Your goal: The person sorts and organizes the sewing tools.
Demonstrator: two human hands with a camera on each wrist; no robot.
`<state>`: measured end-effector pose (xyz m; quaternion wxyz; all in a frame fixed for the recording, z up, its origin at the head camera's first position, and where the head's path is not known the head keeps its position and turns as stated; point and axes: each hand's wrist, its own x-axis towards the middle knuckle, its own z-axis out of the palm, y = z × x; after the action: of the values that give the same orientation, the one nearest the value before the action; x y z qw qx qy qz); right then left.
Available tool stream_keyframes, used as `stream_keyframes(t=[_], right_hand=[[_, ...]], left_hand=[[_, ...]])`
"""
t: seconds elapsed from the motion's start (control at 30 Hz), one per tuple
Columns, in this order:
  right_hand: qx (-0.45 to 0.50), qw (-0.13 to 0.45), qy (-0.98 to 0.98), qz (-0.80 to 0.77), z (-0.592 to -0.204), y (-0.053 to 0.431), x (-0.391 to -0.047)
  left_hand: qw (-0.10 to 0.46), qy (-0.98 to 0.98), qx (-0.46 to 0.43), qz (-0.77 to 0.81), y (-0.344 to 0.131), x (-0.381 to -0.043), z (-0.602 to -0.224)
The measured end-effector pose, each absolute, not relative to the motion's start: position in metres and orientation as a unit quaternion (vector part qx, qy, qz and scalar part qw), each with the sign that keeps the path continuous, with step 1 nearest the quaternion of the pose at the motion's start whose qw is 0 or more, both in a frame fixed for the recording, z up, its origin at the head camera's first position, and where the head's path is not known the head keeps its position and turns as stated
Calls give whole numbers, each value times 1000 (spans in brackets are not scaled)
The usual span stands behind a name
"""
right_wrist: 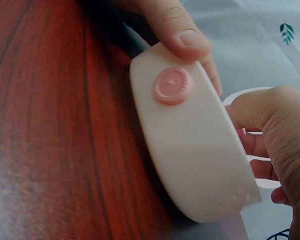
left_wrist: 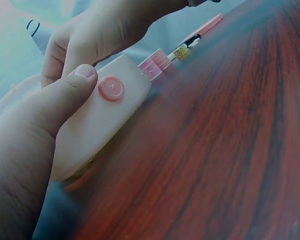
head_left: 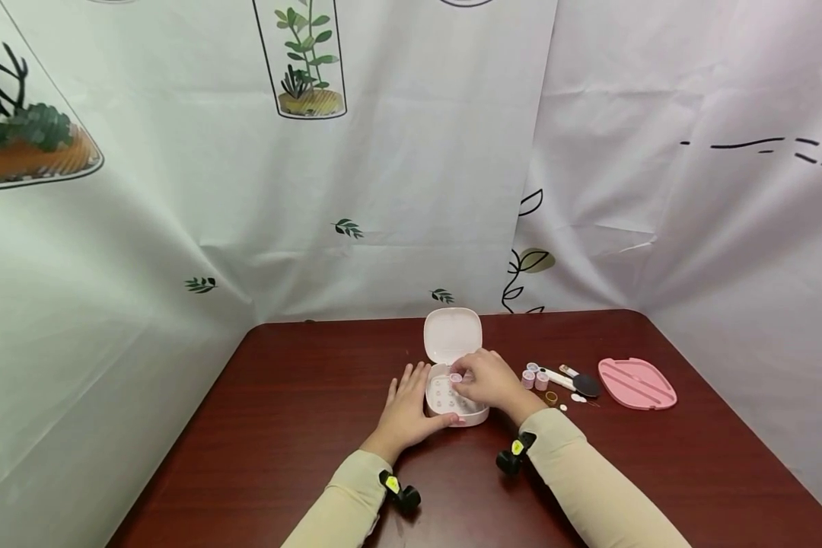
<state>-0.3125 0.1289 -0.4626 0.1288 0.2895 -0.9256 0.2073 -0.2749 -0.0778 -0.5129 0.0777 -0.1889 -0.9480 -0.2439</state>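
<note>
A white box with a round pink button on its front stands on the table, its lid raised at the back. Rows of small pegs line its floor. My left hand lies along the box's left side with fingers straight and spread; its thumb rests at the front rim. Reaching in from the right, my right hand pinches a small pink thread spool over the pegs. In the right wrist view, the box wall hides most of that spool.
Right of the box, several thread spools stand beside a white-and-black tool. A gold ring-shaped thimble and small white discs lie near them. Farther right lies a pink slotted tray. A patterned cloth hangs behind the table.
</note>
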Motion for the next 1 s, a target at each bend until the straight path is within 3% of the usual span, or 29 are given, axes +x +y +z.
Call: stream_keyframes(t=[1.0], right_hand=[[286,133,-933,171,-472,120,-310]], left_hand=[[76,-946,-188,-252,-77,-273,-510]])
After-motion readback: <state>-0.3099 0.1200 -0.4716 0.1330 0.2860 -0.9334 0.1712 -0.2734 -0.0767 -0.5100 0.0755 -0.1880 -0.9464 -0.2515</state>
